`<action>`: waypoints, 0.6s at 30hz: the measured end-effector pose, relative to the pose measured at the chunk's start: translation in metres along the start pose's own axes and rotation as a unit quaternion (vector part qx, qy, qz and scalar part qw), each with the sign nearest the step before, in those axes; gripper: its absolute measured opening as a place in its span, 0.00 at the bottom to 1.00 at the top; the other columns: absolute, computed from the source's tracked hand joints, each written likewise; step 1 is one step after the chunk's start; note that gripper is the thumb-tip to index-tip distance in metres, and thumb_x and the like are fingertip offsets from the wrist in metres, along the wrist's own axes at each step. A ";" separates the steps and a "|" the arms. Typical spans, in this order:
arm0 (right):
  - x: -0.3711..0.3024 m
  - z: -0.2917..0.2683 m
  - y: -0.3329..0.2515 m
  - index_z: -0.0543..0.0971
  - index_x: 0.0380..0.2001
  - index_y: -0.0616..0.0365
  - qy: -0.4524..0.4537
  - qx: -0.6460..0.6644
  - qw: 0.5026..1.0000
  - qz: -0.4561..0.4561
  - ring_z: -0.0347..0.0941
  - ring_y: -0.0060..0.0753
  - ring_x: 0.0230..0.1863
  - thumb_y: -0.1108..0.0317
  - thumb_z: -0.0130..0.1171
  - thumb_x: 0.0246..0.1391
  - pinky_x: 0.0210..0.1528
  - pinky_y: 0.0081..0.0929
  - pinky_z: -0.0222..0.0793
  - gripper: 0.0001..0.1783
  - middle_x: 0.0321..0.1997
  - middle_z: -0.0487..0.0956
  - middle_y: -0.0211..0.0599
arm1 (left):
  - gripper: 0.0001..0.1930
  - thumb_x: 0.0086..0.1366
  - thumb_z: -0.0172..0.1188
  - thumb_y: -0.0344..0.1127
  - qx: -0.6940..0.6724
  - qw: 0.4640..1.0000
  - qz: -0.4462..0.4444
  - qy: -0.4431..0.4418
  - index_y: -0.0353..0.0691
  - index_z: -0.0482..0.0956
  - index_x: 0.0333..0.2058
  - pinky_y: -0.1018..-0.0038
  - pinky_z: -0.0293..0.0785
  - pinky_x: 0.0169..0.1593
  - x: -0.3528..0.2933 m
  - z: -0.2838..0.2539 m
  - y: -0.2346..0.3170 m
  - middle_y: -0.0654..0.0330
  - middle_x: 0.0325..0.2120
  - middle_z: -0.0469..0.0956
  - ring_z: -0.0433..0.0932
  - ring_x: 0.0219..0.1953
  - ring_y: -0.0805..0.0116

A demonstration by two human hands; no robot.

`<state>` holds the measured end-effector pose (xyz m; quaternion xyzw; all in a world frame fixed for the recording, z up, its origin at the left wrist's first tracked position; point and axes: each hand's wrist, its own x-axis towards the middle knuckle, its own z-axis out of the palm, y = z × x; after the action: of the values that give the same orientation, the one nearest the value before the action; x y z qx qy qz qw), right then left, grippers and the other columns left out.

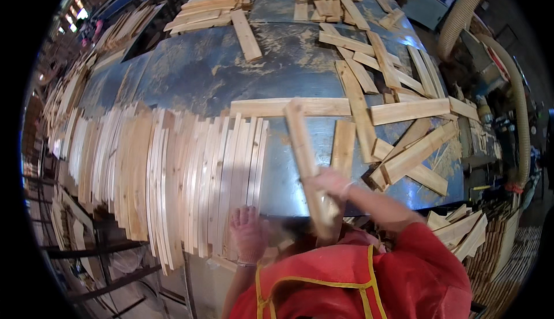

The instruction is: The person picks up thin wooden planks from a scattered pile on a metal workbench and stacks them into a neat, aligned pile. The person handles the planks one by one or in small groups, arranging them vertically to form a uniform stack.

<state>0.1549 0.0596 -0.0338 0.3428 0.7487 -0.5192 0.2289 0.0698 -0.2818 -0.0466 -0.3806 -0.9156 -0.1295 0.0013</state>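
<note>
My right hand (pixel 333 183), in a light glove, grips a wooden board (pixel 299 140) near its lower part. That board is tilted over the metal table's front edge and blurred by motion. Beside the near right end of a long row of upright boards (pixel 193 174) is my left hand (pixel 248 235), also gloved, its fingers extended and nothing seen in it. Just right of the held board, another board (pixel 343 146) lies on the metal table (pixel 283 166). A crosswise board (pixel 291 107) lies beyond the row.
Loose boards (pixel 412 151) lie crisscrossed on the right side. Stacked boards (pixel 210 7) and a single board (pixel 246 35) are at the far side. Sawdust covers parts of the tabletop. A ribbed hose (pixel 522 105) hangs at right; offcuts (pixel 461 235) lie below.
</note>
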 end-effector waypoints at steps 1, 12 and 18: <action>0.015 0.041 -0.014 0.84 0.61 0.55 -0.011 0.012 0.999 -0.028 0.84 0.45 0.55 0.32 0.66 0.59 0.63 0.38 0.76 0.41 0.53 0.87 0.49 | 0.29 0.68 0.61 0.46 0.008 1.000 0.011 -0.026 0.38 0.75 0.64 0.42 0.61 0.72 0.009 0.003 0.005 0.48 0.65 0.73 0.67 0.71 0.40; 0.150 -0.189 -0.033 0.81 0.46 0.61 0.473 -0.227 0.846 -0.098 0.78 0.59 0.60 0.59 0.63 0.53 0.66 0.53 0.73 0.21 0.53 0.82 0.56 | 0.40 0.58 0.66 0.43 0.161 0.985 0.038 -0.040 0.42 0.70 0.70 0.42 0.60 0.72 0.033 0.026 0.046 0.50 0.68 0.68 0.65 0.72 0.43; 0.164 -0.251 0.019 0.66 0.72 0.60 0.379 -0.077 0.915 0.115 0.65 0.63 0.76 0.48 0.72 0.50 0.75 0.51 0.65 0.50 0.73 0.70 0.62 | 0.39 0.59 0.67 0.50 -0.011 0.967 0.210 -0.146 0.50 0.73 0.70 0.36 0.60 0.71 0.053 0.103 0.180 0.48 0.70 0.69 0.65 0.73 0.39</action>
<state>0.0637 0.3441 -0.0709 0.5790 0.7725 -0.2607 0.0115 0.1679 -0.0983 -0.0984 -0.5788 -0.8041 -0.0799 -0.1096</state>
